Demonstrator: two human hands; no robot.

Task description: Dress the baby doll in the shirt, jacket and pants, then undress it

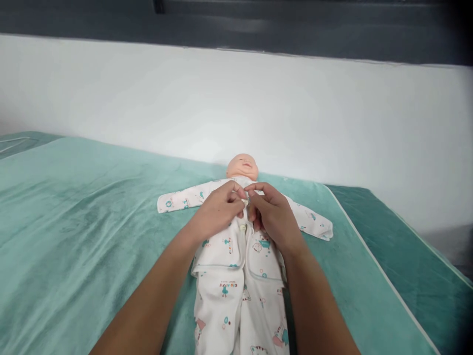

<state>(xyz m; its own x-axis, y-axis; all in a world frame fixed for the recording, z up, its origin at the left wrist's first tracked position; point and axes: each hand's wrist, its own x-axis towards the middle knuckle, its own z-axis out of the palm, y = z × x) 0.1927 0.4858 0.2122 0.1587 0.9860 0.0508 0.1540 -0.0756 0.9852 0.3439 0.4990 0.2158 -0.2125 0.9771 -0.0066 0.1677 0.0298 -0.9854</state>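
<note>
Two hands, the left hand point(271, 212) and the right hand point(223, 207), are meeting at the front of the white printed jacket point(221, 246). Their fingers are bent narrow and pinch the cloth edges near a button point(243, 228). The doll point(243, 166) is lying face up on the green sheet point(92, 222), with both sleeves spread, near the white wall point(185, 103).

Jacket point(221, 249): white, teal and orange prints
Trousers point(220, 315): white, similarly printed
Blanket point(121, 212): pale green
Wall point(229, 98): white
</note>
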